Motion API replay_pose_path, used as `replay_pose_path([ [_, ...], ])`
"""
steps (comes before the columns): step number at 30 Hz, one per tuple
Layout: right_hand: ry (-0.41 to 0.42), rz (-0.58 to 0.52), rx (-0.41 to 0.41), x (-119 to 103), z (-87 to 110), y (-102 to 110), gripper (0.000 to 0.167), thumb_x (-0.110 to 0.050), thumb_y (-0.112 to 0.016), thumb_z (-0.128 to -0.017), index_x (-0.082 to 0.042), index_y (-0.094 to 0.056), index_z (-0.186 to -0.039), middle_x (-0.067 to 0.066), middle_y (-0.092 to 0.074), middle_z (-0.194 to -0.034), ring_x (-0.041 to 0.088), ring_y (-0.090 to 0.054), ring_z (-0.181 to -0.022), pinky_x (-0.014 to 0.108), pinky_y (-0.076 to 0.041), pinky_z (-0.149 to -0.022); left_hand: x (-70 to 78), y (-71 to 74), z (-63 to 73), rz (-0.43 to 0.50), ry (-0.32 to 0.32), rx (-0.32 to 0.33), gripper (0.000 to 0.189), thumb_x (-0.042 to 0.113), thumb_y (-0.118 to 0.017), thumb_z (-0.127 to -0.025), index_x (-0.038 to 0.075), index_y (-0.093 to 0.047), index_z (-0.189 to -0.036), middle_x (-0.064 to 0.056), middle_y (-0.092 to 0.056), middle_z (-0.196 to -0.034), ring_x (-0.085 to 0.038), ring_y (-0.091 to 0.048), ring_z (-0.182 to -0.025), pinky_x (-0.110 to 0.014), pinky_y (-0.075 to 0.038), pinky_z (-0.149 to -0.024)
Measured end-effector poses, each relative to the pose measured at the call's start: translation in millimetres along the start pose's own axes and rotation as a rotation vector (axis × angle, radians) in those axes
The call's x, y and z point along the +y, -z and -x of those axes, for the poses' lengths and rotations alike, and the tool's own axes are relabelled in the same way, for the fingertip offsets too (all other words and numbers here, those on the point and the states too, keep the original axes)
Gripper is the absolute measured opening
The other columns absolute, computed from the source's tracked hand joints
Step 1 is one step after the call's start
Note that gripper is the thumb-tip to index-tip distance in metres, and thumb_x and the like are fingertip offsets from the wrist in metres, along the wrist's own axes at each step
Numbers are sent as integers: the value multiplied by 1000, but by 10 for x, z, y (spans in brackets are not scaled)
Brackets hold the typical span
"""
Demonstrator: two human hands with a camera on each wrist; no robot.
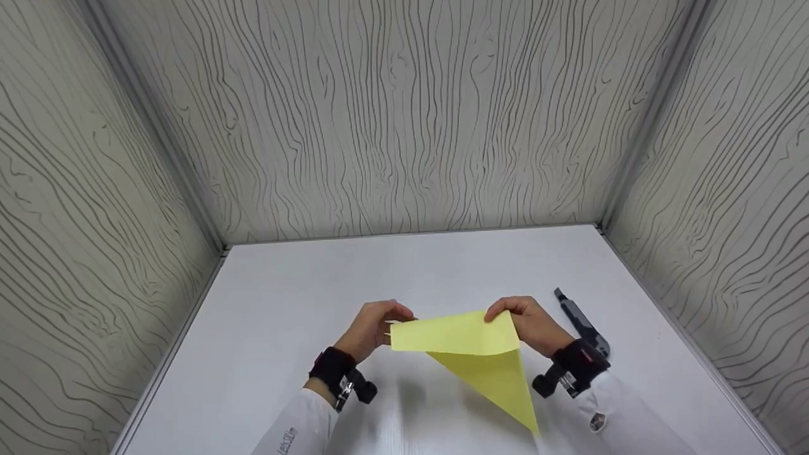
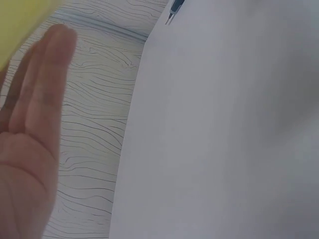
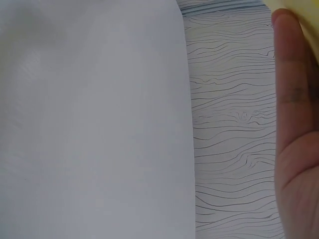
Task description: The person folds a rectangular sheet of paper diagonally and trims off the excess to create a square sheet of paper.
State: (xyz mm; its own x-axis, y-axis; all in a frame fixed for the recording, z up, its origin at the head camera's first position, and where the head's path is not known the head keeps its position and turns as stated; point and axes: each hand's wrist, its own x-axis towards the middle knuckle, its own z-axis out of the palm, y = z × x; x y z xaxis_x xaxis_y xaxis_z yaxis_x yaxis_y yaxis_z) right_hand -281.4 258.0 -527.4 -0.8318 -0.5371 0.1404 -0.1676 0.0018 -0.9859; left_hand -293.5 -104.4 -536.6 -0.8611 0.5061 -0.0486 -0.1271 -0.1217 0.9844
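A sheet of yellow paper [image 1: 455, 335] is held up over the white table between both hands. Its upper part is folded over into a band, and a triangular part hangs below, its point towards the lower right. My left hand [image 1: 374, 325] holds the band's left end, fingers partly behind the paper. At the upper right corner my right hand [image 1: 528, 322] pinches the sheet, fingertips on its front. The left wrist view shows the left hand's fingers [image 2: 42, 94] with the blurred paper at the upper left. The right wrist view shows a finger [image 3: 289, 59] against the paper's edge.
A grey and black utility knife [image 1: 581, 322] lies on the white table [image 1: 303, 272], just beyond the right wrist. Wood-patterned panels [image 1: 404, 114] enclose the table at the back and both sides.
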Motion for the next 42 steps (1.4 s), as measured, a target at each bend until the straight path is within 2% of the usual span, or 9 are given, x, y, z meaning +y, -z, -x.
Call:
replay_pose_path([
  [3, 34, 39, -38, -8, -16, -29, 18, 0, -58, -108, 12, -72, -110, -4, -79, -110, 8, -76, -91, 22, -62, -75, 46, -50, -27, -101, 81, 1, 43, 36, -55, -113, 0, -76, -124, -9, -79, -114, -19, -79, -95, -31, -65, -79],
  [7, 70, 95, -74, -17, -30, -64, 22, 1, -55, -109, 18, -68, -110, -6, -78, -111, 7, -75, -94, 21, -61, -76, 83, -94, -31, -219, 137, -60, 40, 33, -61, -111, 0, -77, -128, -12, -79, -120, -15, -77, -90, -26, -63, -77],
  [11, 80, 141, -68, -26, -37, -76, 22, 1, -54, -110, 16, -70, -109, -8, -78, -110, 6, -75, -92, 20, -60, -75, 91, -111, -26, -283, 118, -133, 34, 27, -64, -111, 1, -81, -122, -4, -81, -105, -8, -72, -76, -21, -59, -68],
  [15, 88, 147, -67, -41, -38, -71, 23, 0, -53, -110, 15, -70, -109, -8, -78, -110, 6, -75, -91, 20, -60, -74, 99, -119, -33, -355, 77, -167, 27, 25, -69, -108, 4, -84, -117, 2, -79, -88, -5, -69, -67, -19, -56, -64],
  [20, 71, 130, -73, -68, -33, -54, 23, -1, -55, -110, 16, -71, -113, -7, -79, -112, 6, -76, -92, 21, -61, -76, 122, -143, -39, -404, 67, -144, 23, 22, -74, -105, 6, -85, -116, 0, -81, -91, -7, -72, -71, -21, -58, -66],
  [24, 49, 143, -77, -74, -29, -33, 24, -1, -56, -109, 15, -73, -115, -8, -80, -114, 7, -77, -94, 21, -61, -77, 132, -179, -42, -433, 63, -102, 19, 20, -77, -101, 6, -86, -111, -4, -82, -92, -10, -72, -73, -23, -58, -68],
  [34, 54, 83, -192, -72, -35, 26, 24, 8, -58, -104, 16, -73, -121, -4, -79, -126, 11, -77, -111, 23, -63, -84, 132, -185, -78, -429, 71, -74, 15, 9, -80, -96, 0, -84, -108, -8, -83, -94, -10, -74, -75, -23, -60, -70],
  [38, -11, 83, -168, -109, -24, 22, 30, 9, -57, -103, 10, -74, -127, -5, -78, -129, 11, -76, -114, 26, -63, -87, 137, -191, -85, -425, 74, -53, 15, 7, -81, -95, -1, -84, -106, -8, -83, -92, -10, -74, -74, -23, -60, -69],
  [42, -105, 30, -109, -181, -24, 19, 48, 8, -44, -100, -2, -72, -137, 2, -77, -128, 15, -77, -112, 32, -64, -91, 136, -187, -93, -436, 68, -39, 16, 7, -81, -95, -2, -84, -107, -8, -83, -91, -9, -73, -72, -22, -59, -68],
])
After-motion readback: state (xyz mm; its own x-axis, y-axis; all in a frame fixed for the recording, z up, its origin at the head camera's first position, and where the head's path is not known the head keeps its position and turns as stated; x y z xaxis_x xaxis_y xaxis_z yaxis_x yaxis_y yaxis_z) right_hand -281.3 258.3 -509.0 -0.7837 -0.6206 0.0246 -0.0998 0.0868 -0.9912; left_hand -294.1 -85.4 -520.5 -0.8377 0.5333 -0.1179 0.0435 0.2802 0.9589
